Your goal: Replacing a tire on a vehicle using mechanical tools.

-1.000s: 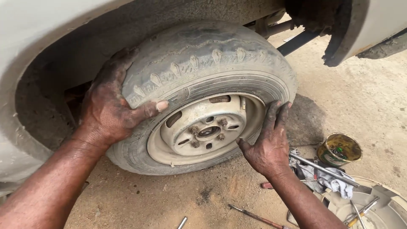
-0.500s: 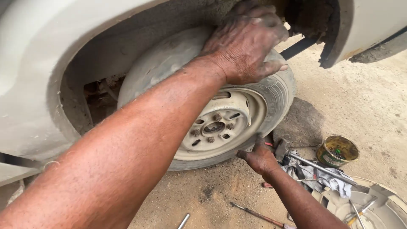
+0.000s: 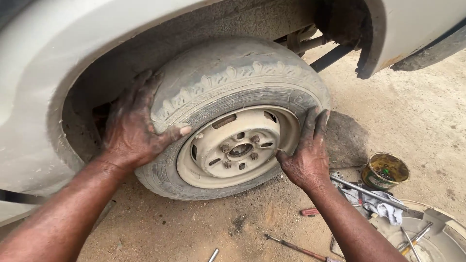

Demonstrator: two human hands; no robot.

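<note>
Both hands are clamped on the dusty grey rubber tyre [image 3: 228, 82] with its cream steel rim [image 3: 238, 148], which sits in the wheel arch of the pale car body [image 3: 34, 97]. The left hand [image 3: 133, 128] grips the tread on its side, thumb across the sidewall. The right hand [image 3: 306, 153] presses flat on the opposite sidewall, fingers spread upward. Just beyond the right wrist lie a grey rag [image 3: 376, 204], a metal bar [image 3: 366, 191] and a small open tin [image 3: 386, 171] on the sandy ground.
</note>
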